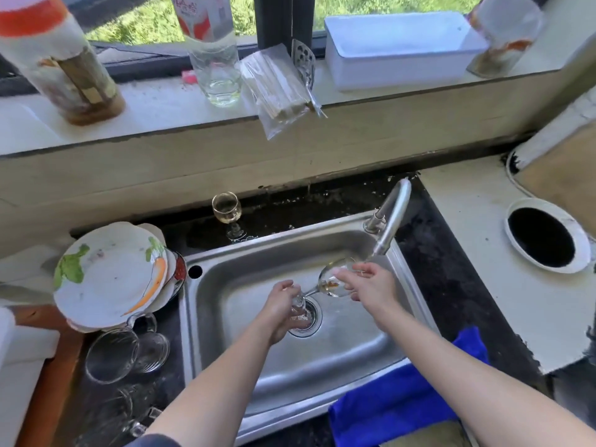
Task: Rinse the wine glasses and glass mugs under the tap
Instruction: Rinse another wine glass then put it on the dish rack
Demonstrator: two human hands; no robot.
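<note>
A wine glass (332,280) lies tilted almost on its side over the stainless sink (354,346), its bowl up under the spout of the tap (388,221) and its foot down toward the drain (306,317). The right hand (371,285) cups the bowl, fingers (343,279) wrapped loosely across the glass. The left hand (280,308) closes around the foot and lower stem, fingers curled tight on it just above the drain. A small amber residue shows inside the bowl.

A second wine glass (227,209) stands upright on the dark tabletop at the sink's far edge, with a little pale liquid in it. On the tabletop to the left of the sink, glass mugs (125,350) sit together, near the front-left corner of the basin. Just behind them a stack of plates (109,275) painted with a carrot leans over the sink's left rim. A blue cloth (403,401) hangs over the sink's front-right corner.

On the windowsill above, a white tub (400,50) sits toward the right, a clear tumbler (219,75) stands near the middle, and a plastic packet (277,91) juts over the sill's front edge.
</note>
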